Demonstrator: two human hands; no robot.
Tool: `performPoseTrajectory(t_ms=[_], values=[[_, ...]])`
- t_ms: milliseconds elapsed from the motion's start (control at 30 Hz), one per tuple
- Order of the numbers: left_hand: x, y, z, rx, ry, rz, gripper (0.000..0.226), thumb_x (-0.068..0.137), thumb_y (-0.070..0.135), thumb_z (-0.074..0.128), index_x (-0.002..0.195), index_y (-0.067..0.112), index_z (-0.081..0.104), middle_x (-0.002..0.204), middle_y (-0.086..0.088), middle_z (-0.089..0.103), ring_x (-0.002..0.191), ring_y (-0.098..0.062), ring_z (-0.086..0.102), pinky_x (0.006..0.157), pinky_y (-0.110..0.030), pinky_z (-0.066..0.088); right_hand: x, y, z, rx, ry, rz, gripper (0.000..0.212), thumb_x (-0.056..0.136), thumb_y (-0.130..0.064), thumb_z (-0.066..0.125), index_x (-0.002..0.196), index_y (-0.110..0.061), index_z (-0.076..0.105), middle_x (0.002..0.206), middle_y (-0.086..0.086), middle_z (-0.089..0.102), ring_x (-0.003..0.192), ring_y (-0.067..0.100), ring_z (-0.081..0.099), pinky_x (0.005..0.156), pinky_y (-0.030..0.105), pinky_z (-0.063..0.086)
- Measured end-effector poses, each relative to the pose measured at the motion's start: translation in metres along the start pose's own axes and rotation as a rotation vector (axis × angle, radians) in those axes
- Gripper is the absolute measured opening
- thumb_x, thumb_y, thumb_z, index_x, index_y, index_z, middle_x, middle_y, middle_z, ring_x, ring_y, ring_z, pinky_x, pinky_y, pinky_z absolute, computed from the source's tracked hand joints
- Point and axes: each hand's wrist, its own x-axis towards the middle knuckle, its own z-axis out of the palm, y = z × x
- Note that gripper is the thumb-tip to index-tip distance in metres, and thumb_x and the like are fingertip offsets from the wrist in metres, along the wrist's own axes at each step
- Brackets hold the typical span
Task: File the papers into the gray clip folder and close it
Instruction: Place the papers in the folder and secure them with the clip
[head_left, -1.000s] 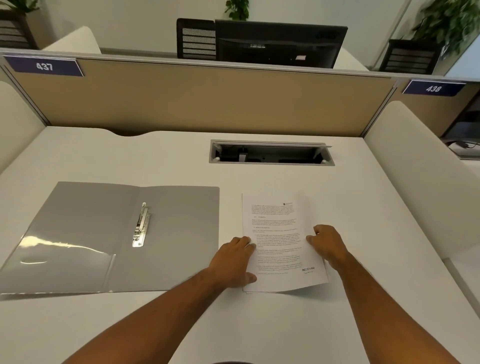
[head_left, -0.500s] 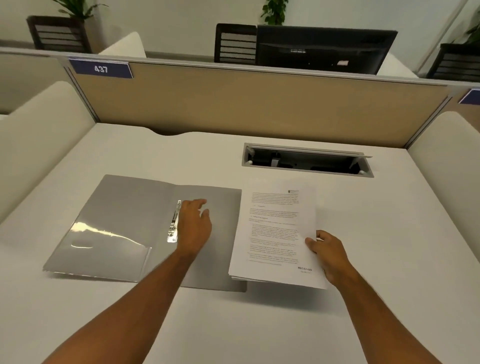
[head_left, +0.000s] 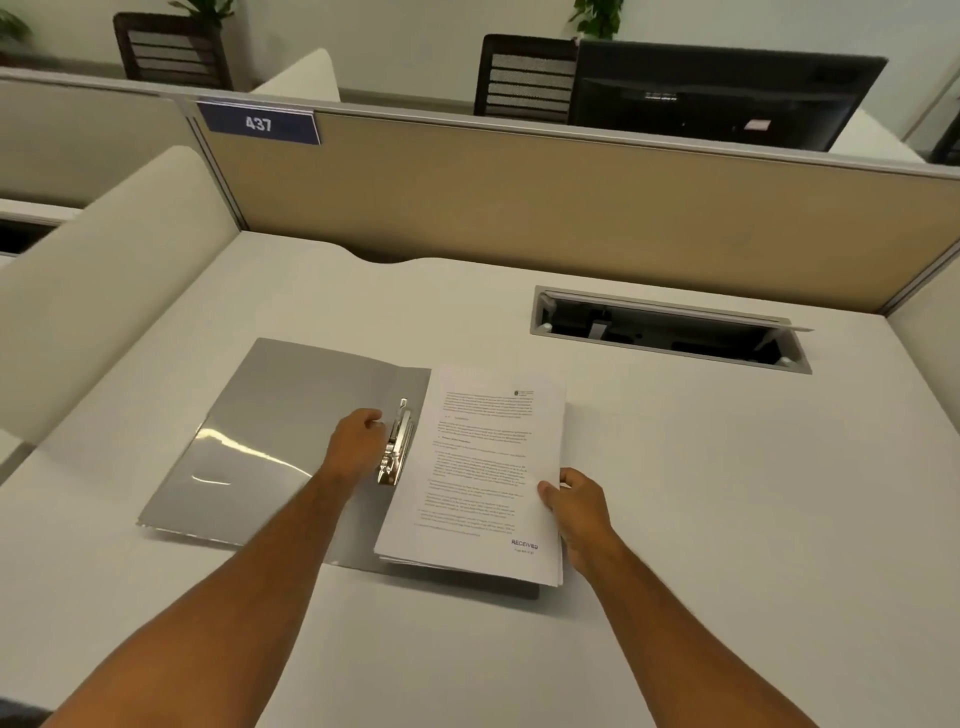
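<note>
Presently, a flat gray plastic clip folder (head_left: 291, 431) lies open on the white desk (head_left: 701, 493), inside face up. Its silver metal spring clip (head_left: 397, 451) runs along the folder's spine and appears raised off the surface at its near end. The left hand (head_left: 358, 441) sits on the folder just left of the clip, fingers curled against the clip; whether they actually grasp the lever cannot be told. A stack of white printed papers (head_left: 483, 467) covers the folder's right panel, its left edge just beside the clip, its near edge lifted slightly above the panel. A blue "RECEIVED" stamp (head_left: 524, 544) marks the top sheet's near right corner. The right hand (head_left: 574, 506) pinches the stack's right edge, thumb on top, fingers underneath. Beyond the folder to the right, a rectangular cable hatch (head_left: 670, 332) stands open in the desk.
</note>
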Motion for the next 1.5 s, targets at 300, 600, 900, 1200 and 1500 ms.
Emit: performPoseTrajectory(t_ms=[300, 600, 900, 1200, 1500], values=[[0.012, -0.007, 0.002, 0.031, -0.032, 0.092, 0.038, 0.099, 0.011, 0.044, 0.071, 0.036, 0.045, 0.071, 0.018, 0.043, 0.063, 0.0, 0.039, 0.058, -0.014, 0.031, 0.004, 0.01, 0.019, -0.043, -0.001, 0.006, 0.008, 0.095, -0.015, 0.059, 0.101, -0.018, 0.064, 0.104, -0.002, 0.071, 0.089, 0.02, 0.071, 0.076, 0.035, 0.061], [0.018, -0.005, -0.003, 0.061, -0.148, 0.159, 0.027, 0.1, 0.006, 0.037, 0.1, 0.018, 0.061, 0.096, -0.001, 0.058, 0.087, -0.018, 0.054, 0.074, -0.028, 0.043, 0.002, 0.008, 0.03, -0.11, 0.009, -0.049, 0.01, 0.096, -0.018, 0.058, 0.092, -0.027, 0.061, 0.094, -0.014, 0.068, 0.081, 0.011, 0.07, 0.061, 0.022, 0.056], [0.021, -0.014, -0.005, 0.06, -0.223, 0.198, 0.028, 0.098, 0.0, 0.037, 0.087, 0.014, 0.059, 0.087, -0.01, 0.061, 0.081, -0.021, 0.053, 0.066, -0.028, 0.044, 0.009, 0.011, 0.033, -0.155, 0.034, -0.042, 0.012, 0.097, -0.021, 0.057, 0.108, -0.018, 0.061, 0.105, -0.004, 0.068, 0.084, 0.016, 0.07, 0.072, 0.033, 0.06], [0.024, -0.016, -0.002, 0.042, -0.241, 0.186, 0.025, 0.103, 0.01, 0.042, 0.113, 0.007, 0.064, 0.105, -0.011, 0.069, 0.086, -0.023, 0.066, 0.065, -0.019, 0.052, 0.009, 0.007, 0.036, -0.189, 0.029, -0.064, 0.011, 0.098, -0.023, 0.055, 0.108, -0.022, 0.058, 0.106, -0.006, 0.067, 0.082, 0.013, 0.069, 0.06, 0.024, 0.056], [0.021, -0.012, -0.002, -0.003, -0.326, 0.193, 0.021, 0.104, 0.019, 0.045, 0.115, 0.009, 0.061, 0.109, -0.01, 0.068, 0.096, -0.028, 0.068, 0.069, -0.024, 0.056, 0.008, 0.008, 0.037, -0.198, 0.039, -0.073, 0.009, 0.098, -0.021, 0.054, 0.106, -0.023, 0.057, 0.105, -0.008, 0.065, 0.084, 0.01, 0.067, 0.06, 0.02, 0.053]])
